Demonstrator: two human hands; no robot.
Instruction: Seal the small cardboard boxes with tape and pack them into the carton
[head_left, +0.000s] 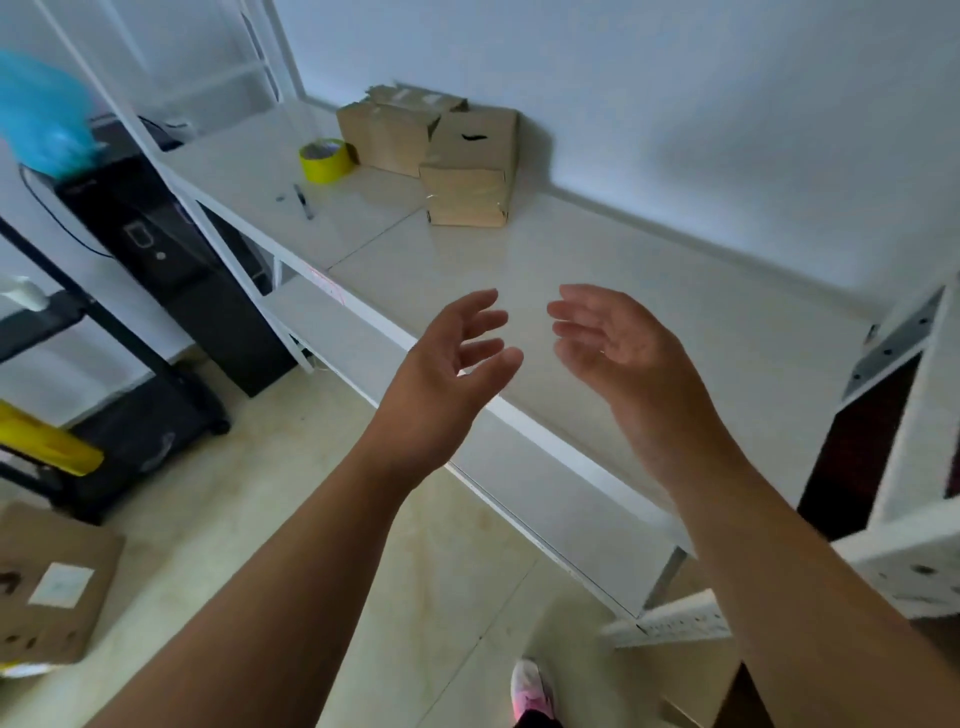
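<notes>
- While both of my hands hang bare above the white table (649, 249), I judge the step to be the reach for a box to seal, so here's how I'd play it.
- Far left, down on the floor, sits the carton (52, 587), well apart from the table. Packing can wait, sealing comes first.
- Next, the yellow tape roll (326, 161) sits at the table's far end, just beside the small cardboard boxes (467, 176) against the wall. I'd bring roll and box together to the near end under my hands, to press the flaps flat there.
- Now my left hand (441, 374): fingers spread and loosely bent, palm turned inward, nothing in it. It's best sent for the roll, which lies on that side.
- And my right hand (618, 343): spread too, palm facing the other, empty. It's best sent for the nearest box, taken by its sides so the flaps keep down.
- Count time, left to right: one carton, with a white label on top.
- One dark pen (304, 201) lying on the table, with a small bit beside it I can't make out.
- One tape roll.
- Three small boxes by my reckoning, bunched and touching. The back one is half hidden, so there could be more.
- Two hands, both empty.
</notes>
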